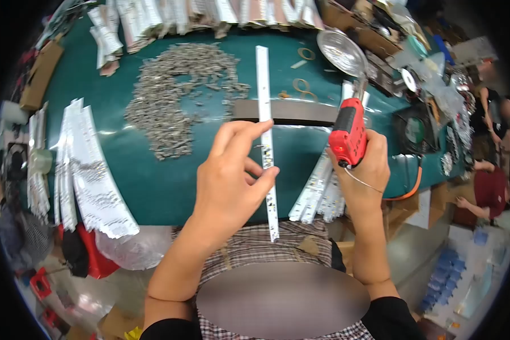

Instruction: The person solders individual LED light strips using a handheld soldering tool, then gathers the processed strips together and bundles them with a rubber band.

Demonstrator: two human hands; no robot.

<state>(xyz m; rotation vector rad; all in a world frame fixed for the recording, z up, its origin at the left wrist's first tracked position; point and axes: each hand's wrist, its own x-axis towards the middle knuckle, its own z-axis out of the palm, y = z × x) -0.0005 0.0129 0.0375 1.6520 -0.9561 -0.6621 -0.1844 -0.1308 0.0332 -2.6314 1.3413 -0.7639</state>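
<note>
My left hand (229, 167) pinches a long narrow white strip (263, 85) with small parts on its lower half. The fingers and thumb grip it near the middle, and it stands lengthwise away from me across a flat grey bar (311, 112). In my right hand (371, 170) is a red and black soldering gun (348, 133), with a thin wire at its back end. Its metal front points away from me, over a bundle of white strips (317, 190) on the table's right side. The very tip is hard to make out.
A pile of small metal pieces (164, 113) covers the green table's (153, 198) left middle. More white strips (90, 170) lie fanned at left and along the far edge (209, 14). A metal dish (340, 51) and black box (416, 129) stand right. People (490, 187) are beyond.
</note>
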